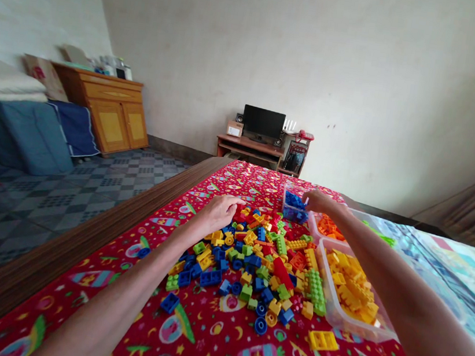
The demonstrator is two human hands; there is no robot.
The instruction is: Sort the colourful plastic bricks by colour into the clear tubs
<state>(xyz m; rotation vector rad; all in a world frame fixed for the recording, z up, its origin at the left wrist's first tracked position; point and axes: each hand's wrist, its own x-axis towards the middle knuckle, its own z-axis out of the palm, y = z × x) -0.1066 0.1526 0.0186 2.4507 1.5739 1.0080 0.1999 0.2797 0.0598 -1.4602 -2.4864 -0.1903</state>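
A heap of plastic building bricks (259, 262) in blue, yellow, green, red and orange lies on a red patterned cloth (216, 339). My left hand (221, 208) reaches to the far left edge of the heap, fingers curled down onto the bricks; what they hold is hidden. My right hand (317, 200) hovers at the clear box of blue bricks (293, 206), fingers bent over its rim. A clear box of yellow bricks (352, 289) and one of orange bricks (330, 226) sit under my right forearm.
The table's wooden edge (80, 239) runs along the left. A box with green bricks (381, 238) sits at the far right. Beyond are a wooden cabinet (110, 111), a blue bed (24, 132) and a low desk with a monitor (263, 124).
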